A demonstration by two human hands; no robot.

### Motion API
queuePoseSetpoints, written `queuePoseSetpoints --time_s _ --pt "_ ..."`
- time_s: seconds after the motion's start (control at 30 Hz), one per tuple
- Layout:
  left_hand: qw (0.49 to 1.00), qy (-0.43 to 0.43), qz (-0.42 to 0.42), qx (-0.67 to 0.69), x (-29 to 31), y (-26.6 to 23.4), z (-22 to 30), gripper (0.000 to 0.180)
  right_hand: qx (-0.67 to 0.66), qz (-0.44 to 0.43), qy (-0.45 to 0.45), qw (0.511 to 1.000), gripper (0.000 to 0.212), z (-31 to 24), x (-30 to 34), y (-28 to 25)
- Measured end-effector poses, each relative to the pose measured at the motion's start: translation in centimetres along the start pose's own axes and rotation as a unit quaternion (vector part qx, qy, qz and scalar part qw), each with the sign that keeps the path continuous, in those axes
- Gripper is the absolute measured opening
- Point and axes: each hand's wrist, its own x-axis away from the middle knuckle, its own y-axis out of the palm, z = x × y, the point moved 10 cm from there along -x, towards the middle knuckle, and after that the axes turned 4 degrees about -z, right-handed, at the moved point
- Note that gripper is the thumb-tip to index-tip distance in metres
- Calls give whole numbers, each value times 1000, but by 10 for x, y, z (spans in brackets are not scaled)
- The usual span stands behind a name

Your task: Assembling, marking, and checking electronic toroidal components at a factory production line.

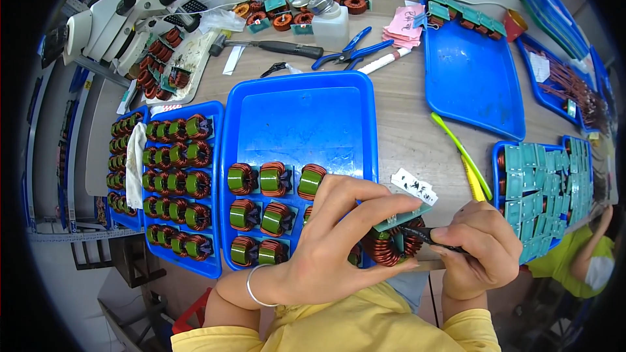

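My left hand [329,244] grips a copper-wound toroidal coil [386,249] that has a small green circuit board [403,217] on top. The thumb is beneath the coil and the fingers rest at the board. My right hand [484,248] is closed around black tweezers [430,236], whose tip reaches into the gap between board and coil. A blue tray [297,117] lies by my left hand, with rows of green-banded coils [275,180] in its near half; my hand hides some of them. Just beyond the held coil sits a white slip with dark specks [415,186].
More filled blue trays [218,156] stand at left, one with a white cloth [135,166]. At right are a tray of green boards [531,176] and a blue tray [473,78]. Pliers [352,52], a hammer [280,47], a bottle [330,26] and a microscope [111,23] lie beyond.
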Motion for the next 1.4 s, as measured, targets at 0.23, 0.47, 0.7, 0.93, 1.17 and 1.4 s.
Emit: queuePoseSetpoints --time_s 0.23,0.47,0.7,0.93,1.17,1.4 --pt "1000 3 5 -7 0 0 0 59 3 -3 2 1000 31 0 0 0" --pt "1000 1 11 -14 0 -1 1 60 3 -3 -2 1000 31 -1 0 1" --pt "1000 -3 17 -19 0 -3 1 60 14 -10 -9 1000 31 -3 1 2" --pt "999 -12 22 -33 2 -3 0 60 45 25 -8 999 20 -4 6 2" --pt "999 -22 26 -41 1 -4 -1 60 49 15 -17 999 20 -7 6 4" --pt "999 -34 20 -32 3 -2 -4 60 49 10 -23 999 21 -8 5 5"
